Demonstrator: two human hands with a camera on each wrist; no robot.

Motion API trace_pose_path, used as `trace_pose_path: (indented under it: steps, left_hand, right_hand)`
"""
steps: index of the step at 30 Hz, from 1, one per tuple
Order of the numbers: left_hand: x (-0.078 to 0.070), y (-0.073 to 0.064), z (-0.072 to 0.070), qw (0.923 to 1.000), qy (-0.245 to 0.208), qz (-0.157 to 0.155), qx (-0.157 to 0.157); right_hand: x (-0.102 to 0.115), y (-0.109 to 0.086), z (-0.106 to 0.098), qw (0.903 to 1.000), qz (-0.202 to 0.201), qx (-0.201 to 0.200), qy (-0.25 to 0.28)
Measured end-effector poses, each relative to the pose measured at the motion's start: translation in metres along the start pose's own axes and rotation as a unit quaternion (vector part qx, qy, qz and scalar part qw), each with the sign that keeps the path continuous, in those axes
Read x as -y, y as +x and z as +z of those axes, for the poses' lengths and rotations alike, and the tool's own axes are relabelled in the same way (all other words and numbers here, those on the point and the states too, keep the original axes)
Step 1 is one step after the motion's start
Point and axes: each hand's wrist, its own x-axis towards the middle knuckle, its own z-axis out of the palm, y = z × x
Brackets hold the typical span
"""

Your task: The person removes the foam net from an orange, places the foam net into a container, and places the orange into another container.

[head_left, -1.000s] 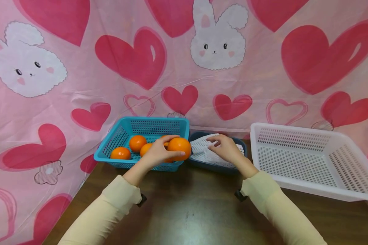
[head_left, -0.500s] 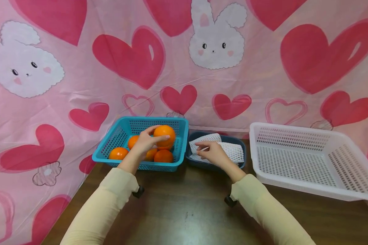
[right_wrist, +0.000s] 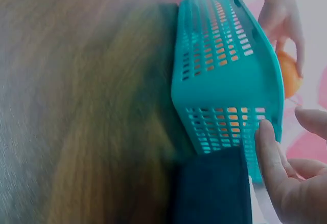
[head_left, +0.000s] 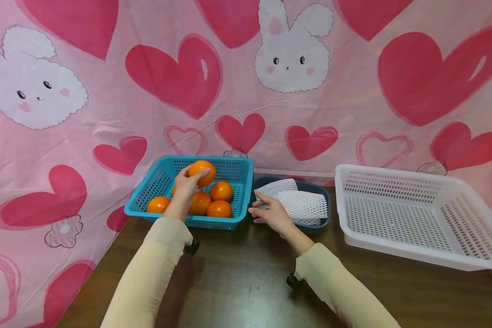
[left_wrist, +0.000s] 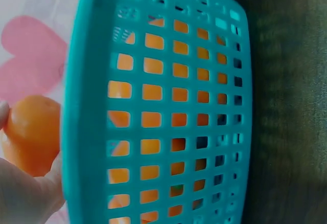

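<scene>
My left hand [head_left: 185, 186] holds an orange [head_left: 202, 173] above the turquoise basket [head_left: 246, 182], thumb and fingers spread round the fruit. Below it, several more oranges [head_left: 219, 208] lie in that basket. In the left wrist view the held orange [left_wrist: 33, 132] shows beyond the basket's rim. My right hand [head_left: 273, 213] hovers at the left end of a dark blue basket [head_left: 326, 196], fingers slightly bent and nothing in them. White foam net sleeves [head_left: 303, 204] lie in that dark basket. In the right wrist view, the right hand's fingers [right_wrist: 267, 152] are extended near the turquoise basket's side.
A large white basket [head_left: 393, 248] stands on the right of the brown wooden table [head_left: 246, 287]. The turquoise and dark blue baskets sit close side by side. A pink cloth [head_left: 229, 100] with hearts and rabbits hangs right behind them.
My left hand has carried the orange leftward and back, from the turquoise basket's right side to over its middle. My right hand has drawn left from the foam sleeves to the dark basket's left end.
</scene>
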Motion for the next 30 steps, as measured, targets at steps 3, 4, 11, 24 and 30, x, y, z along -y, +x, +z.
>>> trace_pose_path:
  steps: [3, 4, 11, 24, 30]
  left_hand:
    - [0.004, 0.005, 0.0, 0.9997, 0.0, -0.002, -0.023]
    - [0.005, 0.006, 0.0, 0.9996, 0.001, -0.002, -0.029]
    - [0.016, 0.014, 0.003, 0.9974, 0.047, -0.008, -0.053]
    - [0.024, 0.02, 0.006, 0.9865, 0.148, 0.028, -0.065]
    - [0.026, 0.025, 0.007, 0.9686, 0.228, 0.066, -0.072]
  right_hand:
    - [-0.001, -0.001, 0.005, 0.9997, 0.005, 0.005, 0.022]
    - [-0.002, -0.002, 0.007, 0.9995, 0.008, 0.007, 0.029]
    - [-0.004, 0.0, 0.018, 0.995, 0.04, 0.004, 0.091]
    - [-0.004, 0.002, 0.032, 0.984, 0.054, -0.024, 0.168]
    - [-0.005, 0.002, 0.035, 0.9827, 0.053, -0.034, 0.174]
